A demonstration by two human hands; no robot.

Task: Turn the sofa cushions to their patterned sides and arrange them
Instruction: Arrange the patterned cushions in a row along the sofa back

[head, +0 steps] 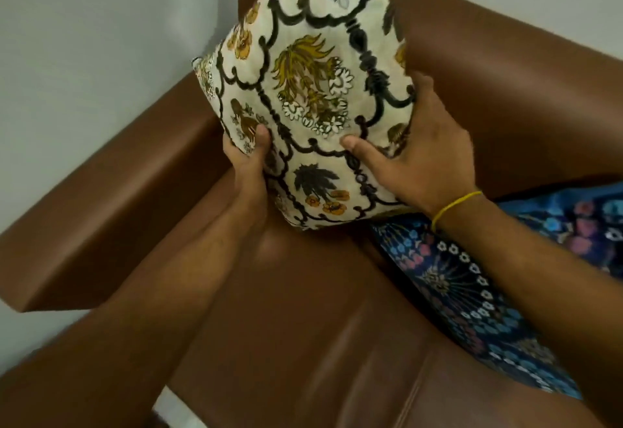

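Observation:
A cream cushion [313,90] with a black lattice and yellow-brown flower print stands on one corner on the brown sofa seat [303,309], patterned side toward me. My left hand [249,164] grips its lower left edge, thumb on the front. My right hand [421,158] holds its right edge, thumb pressed on the print. A dark blue cushion [472,286] with pink, white and light blue flowers lies flat on the seat to the right, partly under my right forearm.
The sofa's brown armrest [111,198] runs along the left and its backrest [505,67] rises behind the cream cushion. A pale wall [84,23] stands behind the sofa. A strip of light floor [175,407] shows at the bottom.

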